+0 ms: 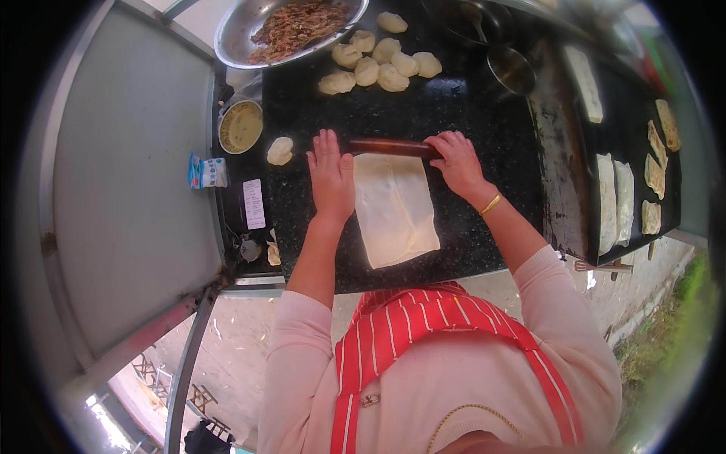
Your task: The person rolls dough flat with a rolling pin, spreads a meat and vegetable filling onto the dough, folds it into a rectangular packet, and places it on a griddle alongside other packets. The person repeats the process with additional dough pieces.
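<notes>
A dark reddish-brown wooden rolling pin (391, 147) lies crosswise at the far edge of a flat, folded dough sheet (394, 213). The sheet is roughly rectangular, with a seam running down its length. My right hand (456, 162) has its fingers curled over the pin's right end. At the other end, my left hand (332, 179) lies flat with fingers stretched forward, the thumb beside the dough's left edge. Whether the pin's left tip runs under those fingers is hidden. One dough ball (280, 151) sits left of my left hand.
Several dough pieces (391, 78) lie beyond the pin on the black speckled worktop (476, 238). A metal bowl of minced filling (227, 48) stands back left, above a yellowish-liquid bowl (241, 127). A metal pot (510, 71) stands back right, near a griddle (635, 147) with flatbreads (607, 204).
</notes>
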Motion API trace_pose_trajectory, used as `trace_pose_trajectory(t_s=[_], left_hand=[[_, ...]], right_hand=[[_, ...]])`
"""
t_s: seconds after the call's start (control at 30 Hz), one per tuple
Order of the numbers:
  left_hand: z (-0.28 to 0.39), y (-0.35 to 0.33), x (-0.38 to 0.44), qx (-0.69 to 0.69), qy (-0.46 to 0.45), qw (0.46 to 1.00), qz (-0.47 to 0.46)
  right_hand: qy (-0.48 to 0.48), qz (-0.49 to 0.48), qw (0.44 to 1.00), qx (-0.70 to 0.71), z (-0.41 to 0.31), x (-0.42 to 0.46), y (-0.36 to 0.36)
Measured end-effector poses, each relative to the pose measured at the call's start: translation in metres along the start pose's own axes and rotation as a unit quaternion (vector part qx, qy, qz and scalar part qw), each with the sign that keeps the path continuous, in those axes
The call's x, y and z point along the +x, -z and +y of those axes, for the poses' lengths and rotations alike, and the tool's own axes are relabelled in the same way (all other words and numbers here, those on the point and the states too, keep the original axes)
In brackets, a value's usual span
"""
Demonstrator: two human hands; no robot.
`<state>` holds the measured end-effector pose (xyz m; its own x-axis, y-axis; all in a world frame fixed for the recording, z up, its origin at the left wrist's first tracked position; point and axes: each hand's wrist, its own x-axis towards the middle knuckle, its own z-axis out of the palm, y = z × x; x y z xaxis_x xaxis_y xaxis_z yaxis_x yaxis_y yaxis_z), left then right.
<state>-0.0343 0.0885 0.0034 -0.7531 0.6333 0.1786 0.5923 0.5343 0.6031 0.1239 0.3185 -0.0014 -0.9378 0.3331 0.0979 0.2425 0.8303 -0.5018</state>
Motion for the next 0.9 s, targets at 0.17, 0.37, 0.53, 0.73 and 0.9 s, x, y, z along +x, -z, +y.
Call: trace_pose_trajectory(t_s=[0.17,0.37,0.53,0.73,0.9], left_hand=[[0.007,-0.030,-0.005,0.202,-0.010,0.978,-0.047],[0.011,-0.039,0.035,0.321,-0.004,0.947,-0.030],[0.010,-0.033,0.030,0.286,-0.006,0.957,-0.047],[0.007,-0.033,0.073,0.273,0.008,0.961,-0.042],[0.001,-0.035,0.072,0.298,-0.017,0.953,-0.046]], right_hand=[[-0.020,0.027,0.998,-0.044,-0.020,-0.018,-0.025],[-0.098,0.061,0.982,-0.148,-0.019,0.025,-0.035],[-0.110,0.059,0.981,-0.152,-0.019,0.028,-0.042],[-0.106,0.083,0.980,-0.149,-0.015,0.075,-0.033],[-0.107,0.072,0.982,-0.136,-0.010,0.083,-0.038]])
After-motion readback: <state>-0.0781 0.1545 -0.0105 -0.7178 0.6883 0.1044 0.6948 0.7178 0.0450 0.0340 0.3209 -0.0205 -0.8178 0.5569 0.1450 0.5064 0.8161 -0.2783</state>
